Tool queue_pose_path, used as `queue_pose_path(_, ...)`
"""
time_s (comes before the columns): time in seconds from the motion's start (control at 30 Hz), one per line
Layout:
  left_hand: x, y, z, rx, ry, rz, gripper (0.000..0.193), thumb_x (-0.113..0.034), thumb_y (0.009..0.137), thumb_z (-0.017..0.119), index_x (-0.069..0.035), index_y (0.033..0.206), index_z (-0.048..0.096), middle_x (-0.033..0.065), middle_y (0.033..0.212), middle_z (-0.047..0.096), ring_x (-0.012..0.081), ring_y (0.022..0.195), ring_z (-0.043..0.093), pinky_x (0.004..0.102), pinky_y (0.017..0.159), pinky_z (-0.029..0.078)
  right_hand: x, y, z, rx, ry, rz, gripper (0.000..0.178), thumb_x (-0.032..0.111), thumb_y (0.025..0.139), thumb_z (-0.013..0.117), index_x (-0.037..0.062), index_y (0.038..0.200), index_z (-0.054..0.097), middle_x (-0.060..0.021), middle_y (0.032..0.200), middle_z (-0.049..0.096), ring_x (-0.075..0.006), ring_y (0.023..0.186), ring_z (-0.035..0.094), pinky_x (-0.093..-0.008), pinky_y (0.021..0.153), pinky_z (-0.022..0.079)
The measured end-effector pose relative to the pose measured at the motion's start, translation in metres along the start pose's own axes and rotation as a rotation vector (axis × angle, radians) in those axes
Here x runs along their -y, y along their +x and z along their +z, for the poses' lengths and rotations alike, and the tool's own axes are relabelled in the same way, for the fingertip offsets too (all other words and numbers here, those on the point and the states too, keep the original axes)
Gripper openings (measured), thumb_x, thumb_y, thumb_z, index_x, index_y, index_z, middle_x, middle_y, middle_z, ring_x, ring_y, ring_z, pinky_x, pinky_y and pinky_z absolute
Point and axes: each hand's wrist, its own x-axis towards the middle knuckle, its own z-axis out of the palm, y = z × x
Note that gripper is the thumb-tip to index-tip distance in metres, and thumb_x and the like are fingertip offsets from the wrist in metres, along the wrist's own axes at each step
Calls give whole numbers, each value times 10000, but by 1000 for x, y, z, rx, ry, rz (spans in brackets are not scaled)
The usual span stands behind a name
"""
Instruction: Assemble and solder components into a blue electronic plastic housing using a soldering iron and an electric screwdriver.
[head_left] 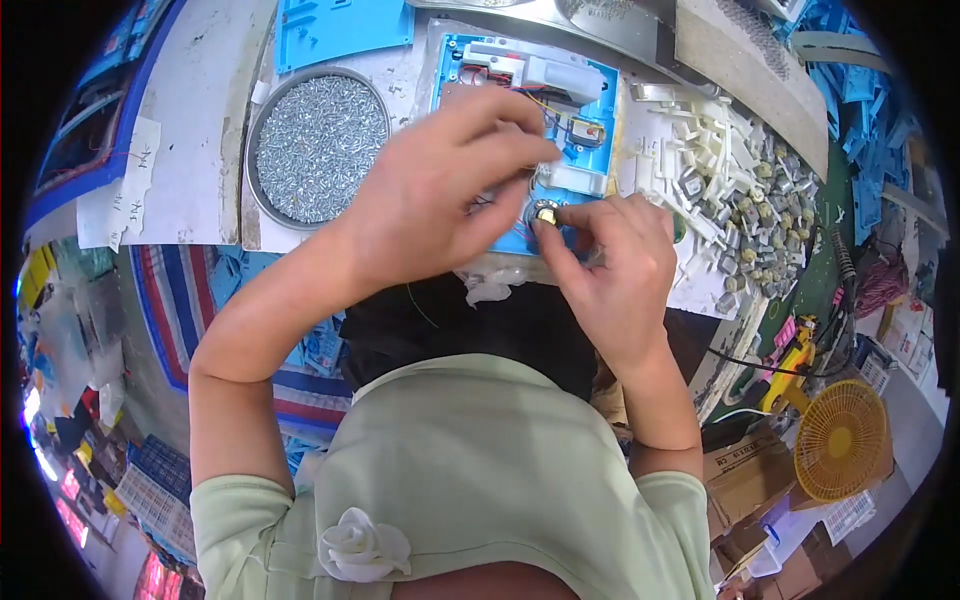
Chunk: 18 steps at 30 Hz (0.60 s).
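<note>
A blue plastic casing (610,100) lies on the bench with its inside up, holding a long white part (560,78), thin wires and a small motor (588,132). My left hand (450,180) is over the casing's left side with curled fingers, blurred at the tips. Whatever it pinches is hidden. At the casing's near right corner, my right hand (622,255) grips a small round metal motor (546,212) between thumb and forefinger. A white block (572,180) sits in the casing just beyond that motor.
On the left stands a round metal tray (252,165) full of small screws (318,145). White plastic parts (690,130) and small metal motors (765,220) are heaped on the right. Another blue panel (340,30) lies at the back; a yellow fan (842,440) is at lower right.
</note>
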Motion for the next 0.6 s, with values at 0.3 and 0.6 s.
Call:
queue_pose_path(0.3, 10, -11, -9, -93, 74, 75, 283, 104, 818, 660, -15, 1068, 718, 117, 1064, 648, 234, 883, 669, 309, 750, 551, 5, 6, -3, -13, 74, 44, 182, 129, 727, 829, 91, 775, 658, -37, 677, 589, -257, 680, 568, -399, 687, 402)
queue_pose_path(0.6, 10, -10, -3, -13, 135, 134, 329, 65, 764, 711, -55, 1069, 731, 110, 1097, 635, 268, 882, 659, 355, 741, 546, -12, 14, -6, 89, 58, -96, 168, 127, 727, 818, 95, 781, 661, -41, 690, 577, -257, 709, 570, -394, 700, 405)
